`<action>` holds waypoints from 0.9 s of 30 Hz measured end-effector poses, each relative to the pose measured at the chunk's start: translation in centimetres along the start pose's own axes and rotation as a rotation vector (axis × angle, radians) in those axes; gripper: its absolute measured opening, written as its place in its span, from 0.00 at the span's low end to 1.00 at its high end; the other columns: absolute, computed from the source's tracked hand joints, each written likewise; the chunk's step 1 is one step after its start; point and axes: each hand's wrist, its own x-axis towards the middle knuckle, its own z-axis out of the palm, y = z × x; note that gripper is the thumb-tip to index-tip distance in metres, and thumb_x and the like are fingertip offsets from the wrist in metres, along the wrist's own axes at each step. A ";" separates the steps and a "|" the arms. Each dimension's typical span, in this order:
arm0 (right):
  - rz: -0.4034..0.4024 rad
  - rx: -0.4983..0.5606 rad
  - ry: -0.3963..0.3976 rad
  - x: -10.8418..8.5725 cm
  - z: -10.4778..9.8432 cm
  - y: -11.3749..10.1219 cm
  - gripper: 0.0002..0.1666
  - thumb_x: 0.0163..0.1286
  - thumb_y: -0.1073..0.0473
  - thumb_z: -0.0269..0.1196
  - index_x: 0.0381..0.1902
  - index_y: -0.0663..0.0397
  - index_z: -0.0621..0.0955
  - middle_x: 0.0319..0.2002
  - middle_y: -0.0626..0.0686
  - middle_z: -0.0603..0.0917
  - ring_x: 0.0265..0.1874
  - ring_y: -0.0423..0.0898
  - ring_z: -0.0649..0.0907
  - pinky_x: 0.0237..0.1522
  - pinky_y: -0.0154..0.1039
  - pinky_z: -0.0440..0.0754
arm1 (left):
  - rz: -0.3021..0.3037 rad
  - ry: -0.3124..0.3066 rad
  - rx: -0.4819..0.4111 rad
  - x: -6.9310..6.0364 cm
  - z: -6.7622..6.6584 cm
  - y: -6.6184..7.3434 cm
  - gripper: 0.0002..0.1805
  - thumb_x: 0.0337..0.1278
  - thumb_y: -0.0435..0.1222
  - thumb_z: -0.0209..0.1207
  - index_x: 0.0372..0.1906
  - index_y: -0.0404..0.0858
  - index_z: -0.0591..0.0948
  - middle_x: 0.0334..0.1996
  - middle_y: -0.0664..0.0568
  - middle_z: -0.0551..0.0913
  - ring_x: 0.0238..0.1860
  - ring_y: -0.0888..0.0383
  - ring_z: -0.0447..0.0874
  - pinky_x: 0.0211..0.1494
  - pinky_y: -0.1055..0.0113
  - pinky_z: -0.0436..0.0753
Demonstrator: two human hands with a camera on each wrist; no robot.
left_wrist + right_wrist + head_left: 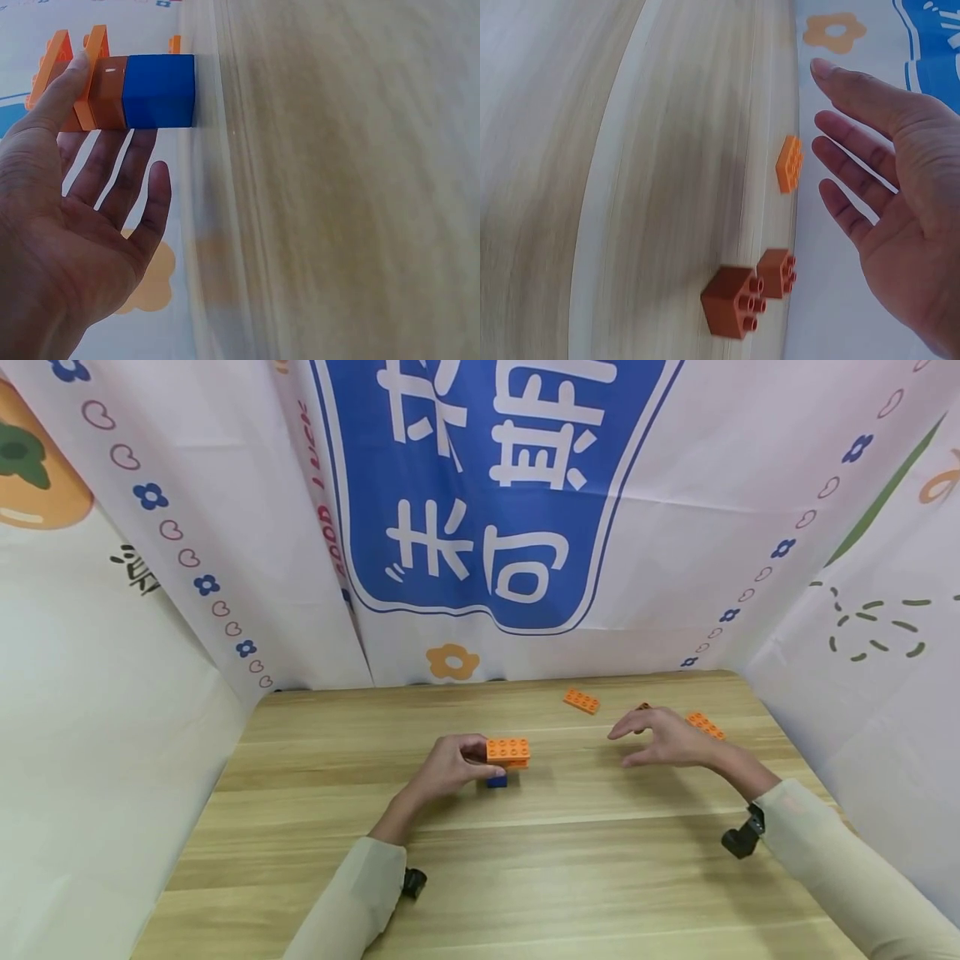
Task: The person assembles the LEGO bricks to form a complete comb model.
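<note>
My left hand (452, 766) holds a stack of toy building bricks between thumb and fingers. The stack has a blue brick (160, 91) at the bottom, resting on or just above the table. Above it come a brown brick (111, 91), an orange plate (91, 101), more brown, then an orange studded plate (507, 748) on top. In the left wrist view my thumb lies against the lower orange plate. To the right, my right hand (667, 739) hovers over the table, fingers spread and holding nothing. Nearest to it are two brown bricks (729, 301), mostly hidden behind it in the head view.
A loose orange plate (582, 701) lies near the table's back edge, and another orange plate (705, 725) sits behind the right wrist. Printed cloth (645, 610) hangs along the back and both sides of the wooden table (540, 877).
</note>
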 end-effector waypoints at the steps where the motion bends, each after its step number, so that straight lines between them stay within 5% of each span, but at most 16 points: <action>1: 0.009 0.007 -0.005 -0.1 -0.2 0.1 0.25 0.58 0.62 0.82 0.53 0.60 0.89 0.53 0.52 0.90 0.54 0.56 0.86 0.55 0.61 0.85 | -0.001 0.000 0.000 0.0 0.0 0.0 0.18 0.55 0.42 0.79 0.48 0.40 0.90 0.41 0.54 0.91 0.40 0.59 0.88 0.46 0.65 0.87; 12: 0.063 -0.002 -0.068 -2.2 -1.7 2.0 0.27 0.60 0.60 0.81 0.56 0.61 0.88 0.57 0.57 0.89 0.60 0.65 0.84 0.58 0.64 0.83 | -0.003 -0.005 -0.006 0.0 -0.1 0.1 0.18 0.55 0.42 0.80 0.48 0.40 0.90 0.42 0.54 0.91 0.40 0.59 0.88 0.45 0.66 0.87; 27: 0.124 0.010 -0.061 -4.5 -2.5 4.7 0.28 0.58 0.55 0.83 0.55 0.56 0.89 0.56 0.54 0.89 0.61 0.63 0.83 0.63 0.62 0.78 | 0.006 -0.002 -0.003 0.0 -0.1 0.0 0.18 0.55 0.42 0.79 0.49 0.40 0.90 0.41 0.55 0.91 0.41 0.58 0.88 0.45 0.66 0.87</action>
